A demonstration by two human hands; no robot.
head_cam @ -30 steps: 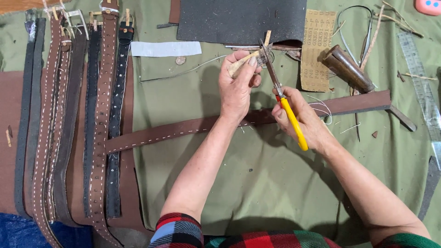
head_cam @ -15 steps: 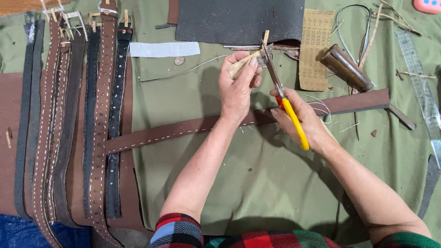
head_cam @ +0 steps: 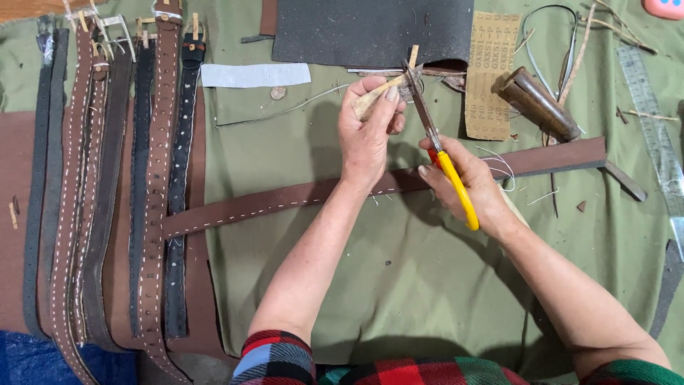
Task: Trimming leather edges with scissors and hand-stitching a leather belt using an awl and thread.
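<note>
My left hand (head_cam: 367, 132) pinches a small tan leather strip (head_cam: 388, 87) and holds it up over the green cloth. My right hand (head_cam: 467, 182) grips a pair of yellow-handled scissors (head_cam: 442, 153), and their blade tips meet the strip's far end near a wooden peg. Under both hands a long brown stitched belt strap (head_cam: 285, 199) lies across the cloth from left to right.
Several finished stitched belts (head_cam: 107, 185) lie side by side at the left. A dark sheet (head_cam: 370, 32), a sandpaper piece (head_cam: 491, 71), a dark cylindrical tool (head_cam: 541, 103), a clear ruler (head_cam: 652, 114) and loose cords lie at the back and right.
</note>
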